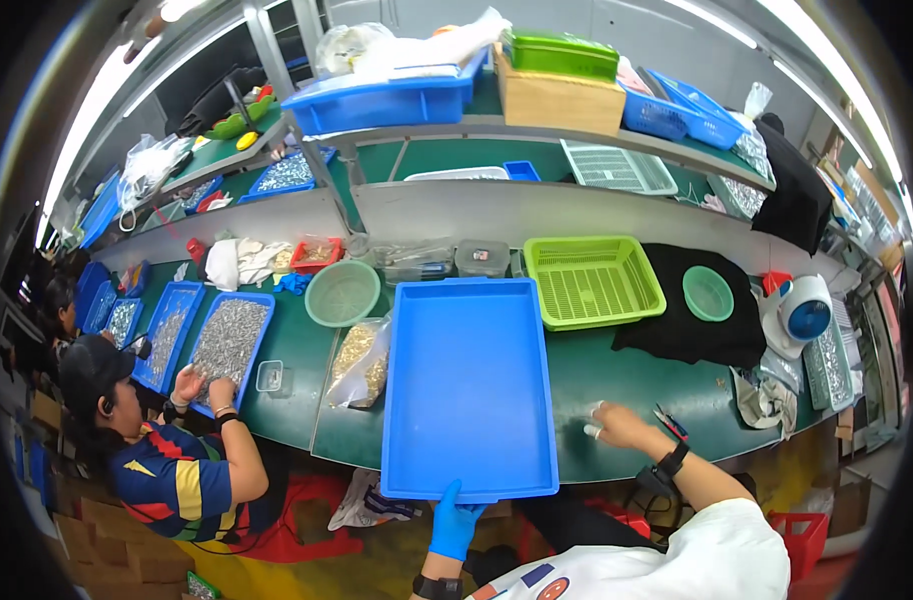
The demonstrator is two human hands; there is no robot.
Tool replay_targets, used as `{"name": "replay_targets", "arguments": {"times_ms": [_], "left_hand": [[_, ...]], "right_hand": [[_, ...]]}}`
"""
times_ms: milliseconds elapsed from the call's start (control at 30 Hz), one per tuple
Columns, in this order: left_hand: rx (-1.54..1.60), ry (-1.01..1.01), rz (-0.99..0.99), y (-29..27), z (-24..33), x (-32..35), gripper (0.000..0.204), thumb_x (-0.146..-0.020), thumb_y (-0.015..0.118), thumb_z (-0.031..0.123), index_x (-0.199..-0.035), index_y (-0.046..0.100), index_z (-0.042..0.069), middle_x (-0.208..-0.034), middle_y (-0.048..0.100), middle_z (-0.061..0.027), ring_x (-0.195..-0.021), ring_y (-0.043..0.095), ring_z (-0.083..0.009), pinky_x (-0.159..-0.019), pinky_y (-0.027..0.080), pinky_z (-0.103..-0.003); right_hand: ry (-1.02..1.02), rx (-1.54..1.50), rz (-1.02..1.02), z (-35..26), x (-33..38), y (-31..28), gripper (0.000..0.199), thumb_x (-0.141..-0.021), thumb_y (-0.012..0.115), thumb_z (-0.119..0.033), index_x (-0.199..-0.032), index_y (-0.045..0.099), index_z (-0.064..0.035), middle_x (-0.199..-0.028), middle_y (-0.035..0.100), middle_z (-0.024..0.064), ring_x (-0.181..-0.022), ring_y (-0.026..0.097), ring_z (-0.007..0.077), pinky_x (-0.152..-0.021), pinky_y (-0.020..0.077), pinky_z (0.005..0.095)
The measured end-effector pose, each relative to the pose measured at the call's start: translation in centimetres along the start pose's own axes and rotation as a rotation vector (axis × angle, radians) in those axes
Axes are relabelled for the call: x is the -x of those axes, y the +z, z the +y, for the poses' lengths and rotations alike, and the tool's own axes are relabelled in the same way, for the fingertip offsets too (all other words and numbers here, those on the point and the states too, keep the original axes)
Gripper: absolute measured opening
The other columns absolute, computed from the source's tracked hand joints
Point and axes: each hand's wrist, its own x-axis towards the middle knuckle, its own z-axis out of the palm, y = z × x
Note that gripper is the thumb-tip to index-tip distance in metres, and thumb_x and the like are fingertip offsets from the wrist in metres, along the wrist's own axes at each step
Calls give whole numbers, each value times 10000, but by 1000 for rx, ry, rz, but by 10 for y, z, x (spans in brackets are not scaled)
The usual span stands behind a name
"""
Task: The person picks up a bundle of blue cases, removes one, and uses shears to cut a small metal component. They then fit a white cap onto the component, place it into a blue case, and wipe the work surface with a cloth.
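Left hand (455, 520), blue-gloved, fingers clamped over near rim of empty blue tray (469, 385); right hand (617, 424) rests open-fingered on green table (617, 375) beside tray's right edge.

We've got a green mesh basket (594, 281) on the bench next to two round green bowls (343, 293), a clear bag of brassy parts (360, 362), and black cloth (695, 305) (a co-worker (167, 455) sorts screws on our left)
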Motion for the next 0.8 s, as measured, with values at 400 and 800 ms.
{"name": "replay_targets", "arguments": {"times_ms": [400, 800], "left_hand": [[87, 462, 6, -19, -17, 29, 538, -808, 550, 189, -1290, 346, 67, -1285, 400, -133, -1153, 419, -307, -914, 405, -467], [109, 1061, 41, -19, -141, 161, 607, -812, 560, 249, -1330, 297, 74, -1293, 400, -118, -1141, 426, -268, -919, 404, -442]], "right_hand": [[-125, 274, 186, 28, 45, 98, 556, -843, 523, -314, -1284, 377, -9, -1364, 309, 200, -1291, 247, 349, -1061, 195, 457], [-650, 103, 374, 38, 87, 132, 458, -819, 563, -253, -1205, 464, -27, -1252, 414, 213, -1174, 375, 375, -966, 327, 454]]}}
